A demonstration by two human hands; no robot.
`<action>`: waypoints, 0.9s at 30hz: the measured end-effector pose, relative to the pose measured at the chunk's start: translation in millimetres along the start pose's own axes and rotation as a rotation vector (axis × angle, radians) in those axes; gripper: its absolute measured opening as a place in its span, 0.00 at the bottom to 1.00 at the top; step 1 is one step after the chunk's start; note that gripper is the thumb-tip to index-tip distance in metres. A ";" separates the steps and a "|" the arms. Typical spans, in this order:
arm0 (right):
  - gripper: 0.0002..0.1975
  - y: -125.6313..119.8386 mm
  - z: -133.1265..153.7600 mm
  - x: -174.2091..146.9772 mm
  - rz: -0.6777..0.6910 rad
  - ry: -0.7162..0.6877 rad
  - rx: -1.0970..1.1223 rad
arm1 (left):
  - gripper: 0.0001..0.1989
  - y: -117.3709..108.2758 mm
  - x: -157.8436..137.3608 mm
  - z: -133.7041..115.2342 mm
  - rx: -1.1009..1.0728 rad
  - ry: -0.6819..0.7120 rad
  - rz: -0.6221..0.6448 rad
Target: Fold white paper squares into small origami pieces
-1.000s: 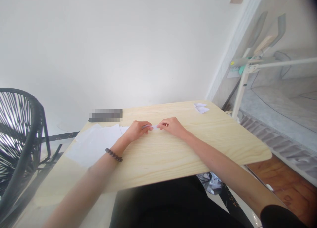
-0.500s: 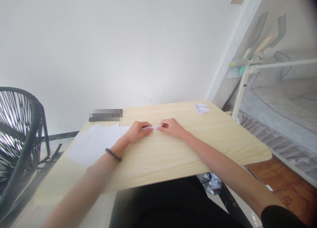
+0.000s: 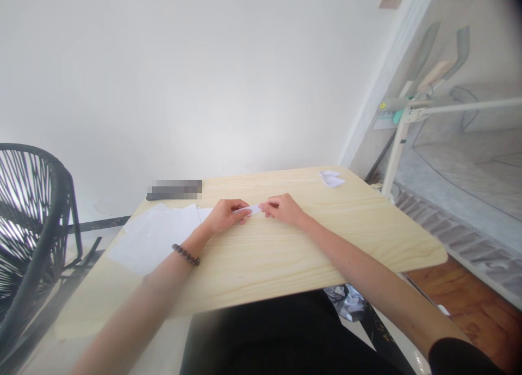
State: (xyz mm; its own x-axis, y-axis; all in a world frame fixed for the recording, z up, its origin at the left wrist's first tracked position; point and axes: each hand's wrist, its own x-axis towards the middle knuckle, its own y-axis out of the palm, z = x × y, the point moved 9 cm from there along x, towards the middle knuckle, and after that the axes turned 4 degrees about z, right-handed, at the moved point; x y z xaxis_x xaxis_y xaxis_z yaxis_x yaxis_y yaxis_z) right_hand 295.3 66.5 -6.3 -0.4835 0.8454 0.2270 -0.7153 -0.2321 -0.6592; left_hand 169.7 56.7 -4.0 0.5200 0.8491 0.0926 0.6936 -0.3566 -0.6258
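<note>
A narrow strip of folded white paper [image 3: 254, 209] is stretched between my two hands, just above the middle of the wooden table [image 3: 285, 255]. My left hand [image 3: 227, 215], with a dark bead bracelet at the wrist, pinches its left end between thumb and fingers. At the other end, my right hand [image 3: 283, 208] grips the paper with thumb and fingertips. The hands partly cover both ends of the strip. Left of my left hand lie several loose white sheets [image 3: 159, 239], overlapping on the tabletop.
Folded white paper pieces [image 3: 332, 178] rest near the table's back right corner. A dark blurred-out object [image 3: 174, 190] lies at the back left edge. A black woven chair [image 3: 32, 228] stands to the left, and a white metal frame [image 3: 397, 152] to the right. Behind the table is a wall.
My right thumb and fingers have shifted their grip on the paper's right end, and the strip's face is turned slightly more toward me. My left hand stays nearly still.
</note>
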 end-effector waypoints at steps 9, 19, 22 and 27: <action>0.16 5.7 -3.3 -0.6 0.041 0.022 0.127 | 0.17 3.2 -1.6 1.7 -0.060 -0.012 0.027; 0.13 8.3 3.0 -3.1 0.122 0.028 0.055 | 0.16 8.8 -0.2 1.3 -0.063 -0.008 0.058; 0.12 6.2 -0.1 -1.7 0.101 0.035 0.083 | 0.18 7.1 0.7 4.2 -0.064 -0.052 0.059; 0.12 3.5 -5.0 -0.6 0.075 0.033 0.109 | 0.18 5.8 1.2 8.9 -0.130 -0.109 0.061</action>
State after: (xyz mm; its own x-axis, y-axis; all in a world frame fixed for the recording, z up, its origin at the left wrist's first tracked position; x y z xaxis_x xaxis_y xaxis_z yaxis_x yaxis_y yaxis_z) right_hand 295.6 67.6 -12.3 -0.5223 0.8385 0.1551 -0.7289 -0.3446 -0.5916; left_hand 170.0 59.1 -14.4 0.5110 0.8590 -0.0311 0.7247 -0.4500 -0.5218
